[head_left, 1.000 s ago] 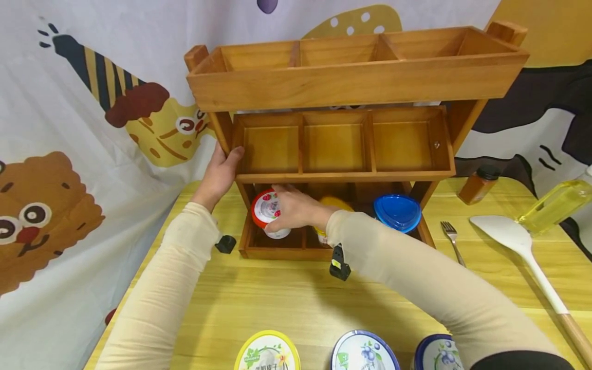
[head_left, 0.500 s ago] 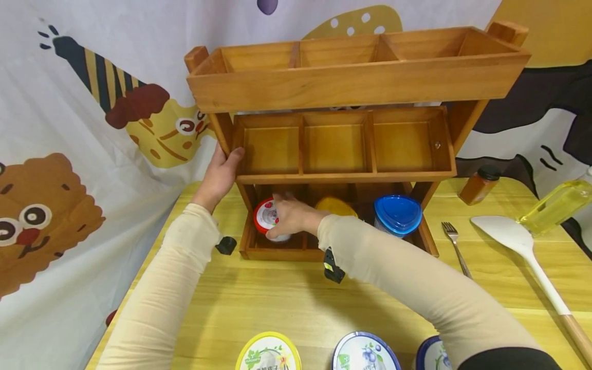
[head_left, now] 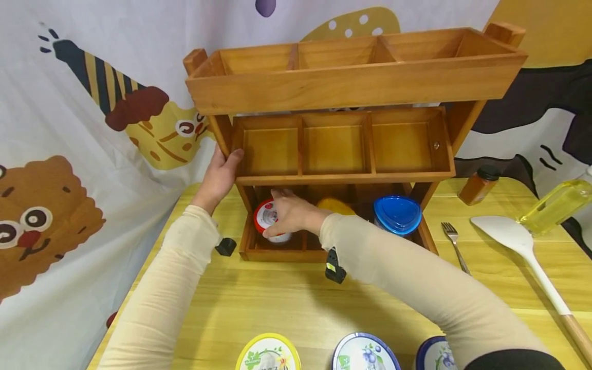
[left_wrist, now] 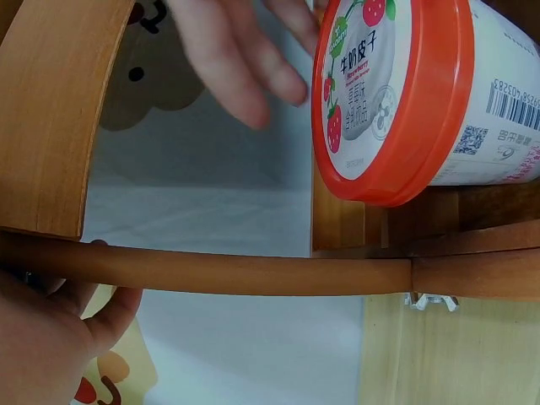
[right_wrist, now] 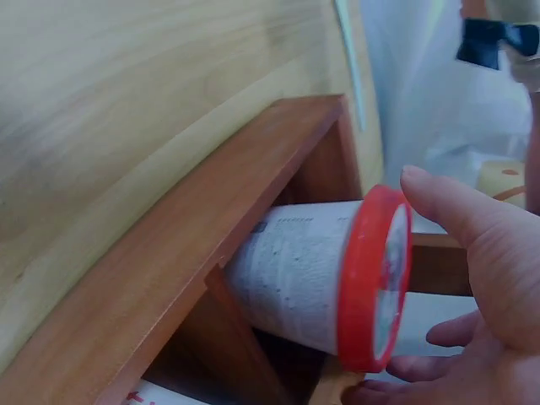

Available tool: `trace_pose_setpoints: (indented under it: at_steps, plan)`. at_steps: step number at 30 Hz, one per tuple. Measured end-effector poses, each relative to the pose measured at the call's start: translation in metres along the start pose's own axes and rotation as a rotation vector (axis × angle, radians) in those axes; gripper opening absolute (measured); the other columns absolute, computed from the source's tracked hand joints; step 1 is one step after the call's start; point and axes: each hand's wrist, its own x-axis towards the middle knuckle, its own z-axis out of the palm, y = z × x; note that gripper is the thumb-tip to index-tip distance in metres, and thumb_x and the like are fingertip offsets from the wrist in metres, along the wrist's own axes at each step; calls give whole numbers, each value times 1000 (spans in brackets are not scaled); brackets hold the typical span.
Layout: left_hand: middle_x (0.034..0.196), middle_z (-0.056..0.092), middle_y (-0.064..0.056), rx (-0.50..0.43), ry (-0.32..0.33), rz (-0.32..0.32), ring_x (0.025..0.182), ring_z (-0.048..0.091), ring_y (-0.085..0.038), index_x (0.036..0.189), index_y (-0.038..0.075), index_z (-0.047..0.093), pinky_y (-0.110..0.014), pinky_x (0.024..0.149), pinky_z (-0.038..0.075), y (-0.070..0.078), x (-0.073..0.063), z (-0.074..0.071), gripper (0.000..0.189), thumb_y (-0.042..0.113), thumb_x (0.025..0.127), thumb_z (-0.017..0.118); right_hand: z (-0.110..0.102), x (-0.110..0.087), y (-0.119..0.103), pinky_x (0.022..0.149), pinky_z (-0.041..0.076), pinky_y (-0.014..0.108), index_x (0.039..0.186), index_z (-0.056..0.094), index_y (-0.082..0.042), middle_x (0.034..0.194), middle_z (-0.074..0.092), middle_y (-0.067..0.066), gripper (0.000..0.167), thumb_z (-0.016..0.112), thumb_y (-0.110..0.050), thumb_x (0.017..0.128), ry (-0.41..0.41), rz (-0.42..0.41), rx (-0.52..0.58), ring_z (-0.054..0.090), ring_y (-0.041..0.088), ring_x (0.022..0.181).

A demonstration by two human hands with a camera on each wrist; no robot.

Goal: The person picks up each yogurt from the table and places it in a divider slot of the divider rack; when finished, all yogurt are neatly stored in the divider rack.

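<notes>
My left hand [head_left: 218, 179] grips the left side post of a three-tier wooden shelf rack [head_left: 356, 85]; in the left wrist view its thumb and fingers wrap the wooden post [left_wrist: 253, 268]. In the bottom tier's left compartment sits a white tub with a red strawberry lid [head_left: 265, 216]. Over this tub is my right hand [head_left: 296, 213], thumb and fingers spread about the lid. The right wrist view shows the thumb by the red rim [right_wrist: 364, 278] and the fingers loosely bent on its other side. Whether any fingertip touches the lid I cannot tell.
A yellow-lidded tub [head_left: 336, 206] and a blue-lidded container [head_left: 398, 214] occupy the bottom tier's other compartments. Nearer are another yellow-lidded tub [head_left: 268, 354] and two blueberry tubs [head_left: 365, 354]. At right lie a fork [head_left: 455, 246], white spatula [head_left: 522, 246], brown jar [head_left: 479, 185] and oil bottle [head_left: 555, 205].
The strawberry tub went down into the left compartment, from tilted to more level, with my right hand. Since half a second ago that hand has shifted only slightly. My left hand stays put.
</notes>
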Motion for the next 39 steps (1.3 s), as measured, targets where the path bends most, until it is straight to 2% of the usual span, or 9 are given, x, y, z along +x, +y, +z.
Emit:
trace_pose_setpoints:
  at_steps: [6,11,15,18,25,27,34,37,39]
  plan:
    - [150,37,-14,-9,0,-8,136,34,-21,152,10,23,-38,118,22,1,-2,2,53,24,104,41,-7,-27,-3,115,32,47,157,19,-5,159,26,21,110,79,-51,77,55,-67,-18,30,35,145]
    - [152,37,-13,-26,0,-13,138,33,-20,152,10,23,-37,119,21,-2,1,3,53,22,104,42,-14,-60,-3,106,43,43,155,26,-8,151,37,14,105,82,-47,76,75,-158,29,45,28,130]
    - [151,36,-15,-21,-4,-24,137,34,-22,152,8,22,-39,118,22,-2,2,3,52,22,104,39,-21,-88,-1,106,43,41,154,28,-9,151,37,10,100,82,-44,77,101,-228,66,45,24,130]
    - [150,37,-16,-17,-9,-41,136,35,-23,152,8,23,-39,117,23,-1,2,3,52,23,105,39,-27,-108,3,108,42,43,155,27,-12,154,35,8,99,80,-46,79,113,-246,67,43,22,134]
    - [149,37,-18,-26,-9,-38,135,35,-23,150,4,24,-37,117,23,22,-10,5,51,20,104,40,-33,-153,20,104,44,51,157,24,-18,159,30,8,101,77,-56,79,141,-194,49,46,29,135]
    - [148,37,-20,-28,-10,-31,134,36,-25,149,3,24,-37,117,23,26,-12,5,50,20,104,38,-34,-166,27,106,42,55,156,26,-19,159,30,9,101,77,-58,78,167,-174,46,39,31,140]
    - [149,39,-13,-24,5,-7,135,36,-20,150,8,26,-35,117,23,1,1,4,51,24,104,43,-39,-209,53,100,43,61,155,28,-24,157,35,9,98,68,-68,78,242,-133,63,42,35,138]
    - [149,38,-12,-9,7,-12,135,36,-20,150,10,25,-36,117,23,-1,2,2,52,28,104,42,-41,-228,64,97,42,66,155,25,-30,158,33,8,94,69,-65,80,237,-110,100,38,38,139]
    - [149,38,-12,2,4,-19,135,36,-20,150,11,25,-37,117,23,0,1,1,52,29,104,42,-40,-240,73,96,36,72,155,24,-35,159,31,6,93,72,-61,79,234,-85,123,34,42,141]
